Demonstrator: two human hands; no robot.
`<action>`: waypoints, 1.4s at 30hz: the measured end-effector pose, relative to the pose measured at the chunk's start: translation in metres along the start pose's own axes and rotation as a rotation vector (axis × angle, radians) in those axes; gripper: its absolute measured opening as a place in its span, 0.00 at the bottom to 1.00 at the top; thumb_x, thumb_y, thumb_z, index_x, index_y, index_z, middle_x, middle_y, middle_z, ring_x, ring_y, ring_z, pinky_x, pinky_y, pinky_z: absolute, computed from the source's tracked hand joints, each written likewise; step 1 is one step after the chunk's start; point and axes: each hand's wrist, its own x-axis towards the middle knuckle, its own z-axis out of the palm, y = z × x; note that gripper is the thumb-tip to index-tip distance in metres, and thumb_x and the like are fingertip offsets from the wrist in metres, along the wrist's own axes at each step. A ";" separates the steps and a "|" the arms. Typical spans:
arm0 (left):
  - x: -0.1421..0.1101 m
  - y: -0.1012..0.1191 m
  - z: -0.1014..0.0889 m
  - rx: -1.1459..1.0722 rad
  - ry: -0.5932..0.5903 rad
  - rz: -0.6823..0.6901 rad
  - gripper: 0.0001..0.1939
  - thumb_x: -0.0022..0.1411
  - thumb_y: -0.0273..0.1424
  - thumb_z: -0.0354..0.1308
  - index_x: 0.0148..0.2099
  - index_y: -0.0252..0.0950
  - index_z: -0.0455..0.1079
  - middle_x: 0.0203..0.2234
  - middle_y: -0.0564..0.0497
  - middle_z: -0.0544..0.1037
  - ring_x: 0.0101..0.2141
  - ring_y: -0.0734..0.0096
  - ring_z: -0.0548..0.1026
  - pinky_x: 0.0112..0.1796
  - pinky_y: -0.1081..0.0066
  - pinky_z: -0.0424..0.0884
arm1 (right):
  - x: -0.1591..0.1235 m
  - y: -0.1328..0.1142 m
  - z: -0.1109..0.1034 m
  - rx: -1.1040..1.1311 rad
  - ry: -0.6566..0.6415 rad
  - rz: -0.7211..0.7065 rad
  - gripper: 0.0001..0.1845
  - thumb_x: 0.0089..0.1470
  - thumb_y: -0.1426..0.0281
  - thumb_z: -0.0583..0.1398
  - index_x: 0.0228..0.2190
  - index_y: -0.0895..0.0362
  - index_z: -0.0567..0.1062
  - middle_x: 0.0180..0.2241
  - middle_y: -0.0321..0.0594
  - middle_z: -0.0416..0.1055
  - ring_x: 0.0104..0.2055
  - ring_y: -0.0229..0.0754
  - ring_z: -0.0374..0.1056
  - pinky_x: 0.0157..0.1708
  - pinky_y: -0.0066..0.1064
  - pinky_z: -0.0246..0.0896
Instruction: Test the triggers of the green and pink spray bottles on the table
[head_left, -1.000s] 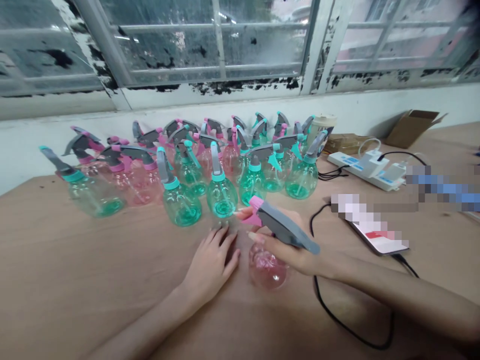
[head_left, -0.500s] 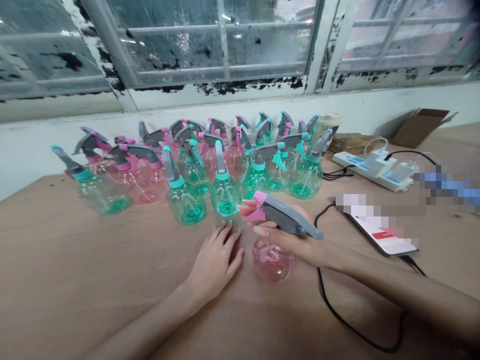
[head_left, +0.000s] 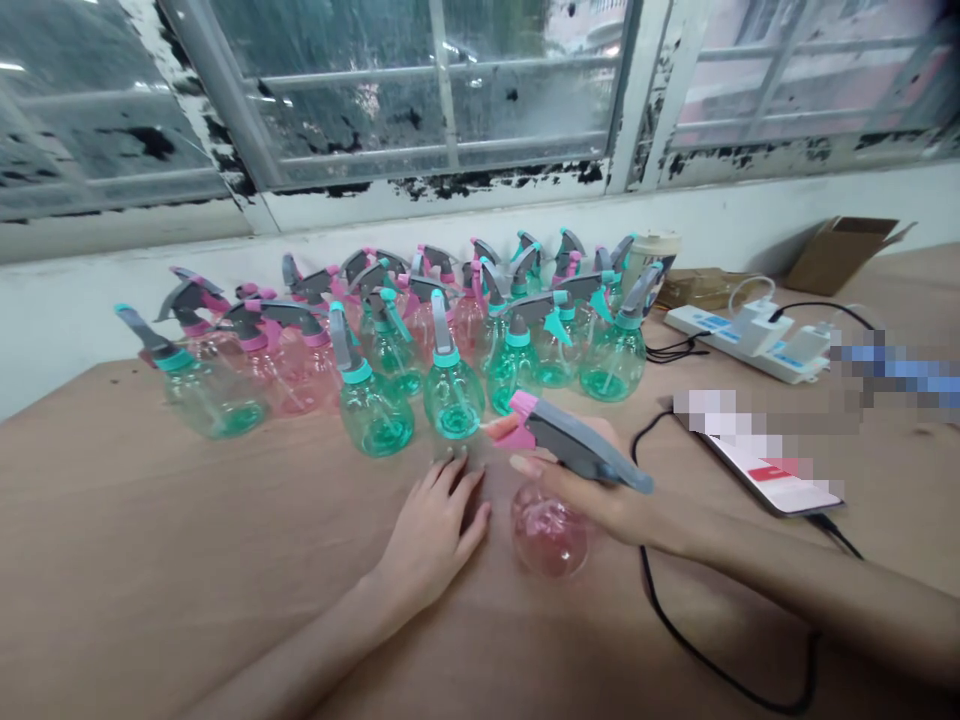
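Note:
My right hand [head_left: 592, 490] is wrapped round the neck of a pink spray bottle [head_left: 550, 530] with a grey and pink trigger head [head_left: 577, 450]; the bottle's round body stands on the wooden table [head_left: 150, 560]. My left hand [head_left: 431, 535] lies flat on the table just left of the bottle, fingers stretched out and holding nothing. Behind both hands stands a crowd of several green and pink spray bottles [head_left: 450, 385], the nearest green one [head_left: 371, 410] a little beyond my left fingertips.
A phone [head_left: 780, 480] on a black cable [head_left: 712, 650] lies right of my right arm. A white power strip [head_left: 750, 335] with plugs, a paper cup [head_left: 649, 255] and a cardboard box [head_left: 844, 250] sit at the back right. A white wall and windows run behind.
The view has shifted slightly; both hands and the pink bottle stay almost where they were, the right hand edging a little to the right.

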 end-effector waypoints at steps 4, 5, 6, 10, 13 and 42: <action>0.000 0.001 -0.001 -0.003 -0.028 -0.001 0.17 0.67 0.35 0.50 0.55 0.35 0.67 0.55 0.40 0.70 0.56 0.51 0.66 0.54 0.49 0.65 | 0.000 0.004 0.003 0.020 0.026 -0.011 0.21 0.56 0.69 0.60 0.51 0.50 0.70 0.43 0.39 0.76 0.48 0.47 0.72 0.49 0.40 0.68; 0.001 0.001 -0.002 -0.002 -0.040 -0.004 0.17 0.67 0.35 0.50 0.55 0.34 0.67 0.56 0.39 0.70 0.56 0.50 0.66 0.54 0.49 0.65 | -0.001 0.004 0.003 0.017 0.031 -0.009 0.21 0.55 0.69 0.60 0.52 0.50 0.70 0.42 0.39 0.76 0.49 0.47 0.72 0.49 0.40 0.68; 0.001 0.002 -0.003 0.001 -0.051 -0.010 0.18 0.67 0.35 0.50 0.56 0.34 0.67 0.56 0.39 0.69 0.56 0.50 0.66 0.54 0.49 0.65 | -0.001 0.004 0.003 0.004 0.036 -0.008 0.21 0.55 0.69 0.60 0.51 0.49 0.70 0.40 0.39 0.76 0.46 0.47 0.72 0.47 0.39 0.69; 0.001 0.003 -0.004 0.009 -0.076 -0.025 0.19 0.68 0.35 0.50 0.57 0.32 0.67 0.57 0.38 0.68 0.57 0.49 0.65 0.55 0.48 0.64 | -0.001 0.002 0.003 -0.100 0.077 -0.055 0.16 0.53 0.73 0.57 0.43 0.49 0.74 0.25 0.32 0.70 0.25 0.39 0.67 0.27 0.32 0.68; 0.000 0.003 -0.004 0.005 -0.066 -0.017 0.19 0.67 0.35 0.50 0.57 0.33 0.67 0.57 0.39 0.69 0.56 0.49 0.66 0.54 0.48 0.64 | -0.001 0.004 0.004 -0.114 0.075 -0.054 0.17 0.50 0.74 0.56 0.42 0.49 0.74 0.26 0.33 0.70 0.22 0.38 0.65 0.25 0.31 0.66; 0.003 0.005 -0.007 0.017 -0.075 -0.025 0.19 0.67 0.35 0.51 0.57 0.33 0.67 0.57 0.39 0.69 0.56 0.51 0.66 0.54 0.51 0.65 | -0.001 0.008 -0.001 -0.046 0.019 -0.040 0.18 0.55 0.73 0.58 0.47 0.48 0.72 0.45 0.35 0.74 0.45 0.43 0.71 0.47 0.36 0.66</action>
